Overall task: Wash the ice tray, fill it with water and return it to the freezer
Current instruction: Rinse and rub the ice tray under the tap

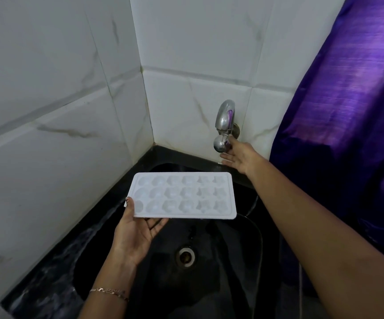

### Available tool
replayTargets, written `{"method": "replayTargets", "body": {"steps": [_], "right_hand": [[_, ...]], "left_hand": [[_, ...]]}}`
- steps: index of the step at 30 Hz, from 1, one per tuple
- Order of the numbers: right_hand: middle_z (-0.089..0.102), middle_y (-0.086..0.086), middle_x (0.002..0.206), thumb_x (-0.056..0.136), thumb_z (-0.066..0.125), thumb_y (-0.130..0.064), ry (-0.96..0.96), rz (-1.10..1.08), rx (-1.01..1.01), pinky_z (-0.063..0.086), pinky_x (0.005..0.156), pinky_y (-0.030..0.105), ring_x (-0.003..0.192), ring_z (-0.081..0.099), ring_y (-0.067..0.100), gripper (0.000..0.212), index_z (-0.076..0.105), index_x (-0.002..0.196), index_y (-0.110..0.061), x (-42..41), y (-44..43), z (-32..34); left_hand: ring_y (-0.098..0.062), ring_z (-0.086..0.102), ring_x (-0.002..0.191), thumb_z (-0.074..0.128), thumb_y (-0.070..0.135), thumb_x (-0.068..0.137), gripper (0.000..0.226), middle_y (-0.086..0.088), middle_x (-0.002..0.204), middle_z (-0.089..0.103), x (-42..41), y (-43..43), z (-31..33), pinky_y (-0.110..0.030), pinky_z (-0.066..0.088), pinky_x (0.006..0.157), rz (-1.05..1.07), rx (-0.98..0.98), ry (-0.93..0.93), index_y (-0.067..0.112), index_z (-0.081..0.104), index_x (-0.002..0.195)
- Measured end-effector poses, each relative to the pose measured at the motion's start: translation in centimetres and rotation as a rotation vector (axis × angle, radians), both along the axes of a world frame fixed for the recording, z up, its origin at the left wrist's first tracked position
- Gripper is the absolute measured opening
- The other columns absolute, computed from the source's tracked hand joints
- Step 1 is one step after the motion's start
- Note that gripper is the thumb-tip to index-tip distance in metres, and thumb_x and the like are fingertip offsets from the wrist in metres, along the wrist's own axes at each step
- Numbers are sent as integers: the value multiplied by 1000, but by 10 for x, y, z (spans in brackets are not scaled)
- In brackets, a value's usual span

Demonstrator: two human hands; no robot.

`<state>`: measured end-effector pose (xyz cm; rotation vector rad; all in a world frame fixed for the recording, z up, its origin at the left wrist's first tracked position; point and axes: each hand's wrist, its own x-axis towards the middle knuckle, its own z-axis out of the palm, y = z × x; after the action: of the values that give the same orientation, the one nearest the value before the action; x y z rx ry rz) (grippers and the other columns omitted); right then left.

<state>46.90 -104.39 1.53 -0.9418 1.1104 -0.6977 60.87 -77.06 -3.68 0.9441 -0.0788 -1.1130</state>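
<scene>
Over the black sink [244, 238], the left hand [135, 236] holds the white ice tray [183, 195] flat, and the right hand [241, 156], fingers loose, touches the tap [224, 125].

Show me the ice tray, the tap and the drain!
ice tray [184, 195], head view, middle of its top face.
tap [225, 116], head view, its shiny spout.
drain [185, 255], head view, metal ring in the sink floor.

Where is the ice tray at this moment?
In the head view the white ice tray is near the centre, held level at its left end by the left hand over the black sink, below and left of the wall tap.
</scene>
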Motion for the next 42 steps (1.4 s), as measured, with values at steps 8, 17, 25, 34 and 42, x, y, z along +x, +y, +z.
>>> {"method": "replayTargets", "body": {"steps": [8, 17, 25, 34, 42], "right_hand": [[61, 19, 122, 87, 71, -22, -115, -90, 50, 60, 69, 31, 92, 67, 25, 53, 49, 131, -1, 11, -14, -11], [63, 15, 118, 83, 75, -21, -107, -102, 46, 58, 57, 27, 96, 67, 22, 56, 51, 130, -4, 13, -20, -14], [65, 14, 114, 80, 78, -23, -77, -134, 39, 57, 54, 26, 94, 67, 22, 59, 51, 129, -4, 15, -24, -15], [65, 13, 115, 78, 80, -22, -77, -161, 26, 58, 57, 26, 96, 67, 22, 59, 53, 127, -3, 17, -25, -17], [64, 14, 118, 74, 83, -21, -56, -181, 27, 59, 56, 27, 95, 68, 23, 65, 51, 128, -4, 19, -27, -16]], "left_hand": [[-26, 69, 103, 34, 54, 97, 46, -7, 118, 70, 0, -9, -4, -37, 60, 74, -17, 25, -11, 23, 55, 124], [-25, 69, 101, 34, 53, 98, 45, -6, 115, 71, 0, -6, -7, -37, 60, 75, -16, 47, -23, 23, 55, 123], [-26, 68, 103, 35, 53, 97, 45, -6, 115, 71, 0, -4, -9, -37, 60, 76, -19, 52, -25, 23, 55, 123], [-25, 68, 104, 34, 53, 98, 45, -5, 117, 70, 0, -4, -10, -38, 59, 78, -21, 61, -26, 23, 55, 125], [-26, 68, 105, 34, 53, 97, 47, -5, 116, 70, 1, -3, -10, -40, 58, 81, -30, 58, -27, 22, 54, 127]]}}
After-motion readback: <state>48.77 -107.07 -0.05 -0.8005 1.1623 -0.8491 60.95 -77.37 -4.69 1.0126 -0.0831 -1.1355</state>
